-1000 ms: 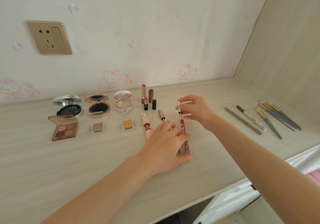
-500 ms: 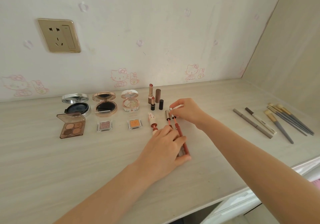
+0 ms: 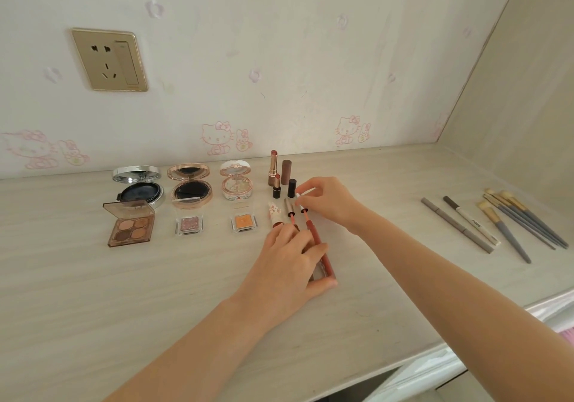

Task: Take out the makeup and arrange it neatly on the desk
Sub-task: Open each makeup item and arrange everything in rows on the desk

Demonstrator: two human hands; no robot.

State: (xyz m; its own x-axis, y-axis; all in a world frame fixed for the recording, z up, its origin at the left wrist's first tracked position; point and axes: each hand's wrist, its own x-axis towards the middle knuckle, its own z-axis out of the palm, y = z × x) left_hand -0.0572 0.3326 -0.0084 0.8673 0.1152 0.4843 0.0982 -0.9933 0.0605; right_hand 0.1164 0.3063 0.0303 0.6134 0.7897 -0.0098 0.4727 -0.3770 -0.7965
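Observation:
Makeup lies in rows on the pale desk (image 3: 93,293). My right hand (image 3: 329,199) pinches the silver cap of a lip gloss wand (image 3: 300,205). Its reddish tube (image 3: 320,247) lies on the desk under the thumb and fingers of my left hand (image 3: 292,268). A second gloss wand (image 3: 290,209) and a white patterned lipstick (image 3: 275,213) lie just left of it. Two open lipsticks (image 3: 274,167) with their caps stand behind. Further left are three open round compacts (image 3: 189,188), a brown eyeshadow palette (image 3: 130,226) and two small single shadows (image 3: 189,225).
Two pencils (image 3: 456,226) and several grey-handled brushes (image 3: 521,224) lie at the right of the desk. A gold wall socket (image 3: 108,59) sits on the stickered back wall. The side wall closes the right end. The desk's front edge runs at lower right, above a white drawer front (image 3: 435,370).
My right hand has brought the wand leftward and down beside the other gloss wand. My left hand stays on the tube. The camera view has shifted slightly.

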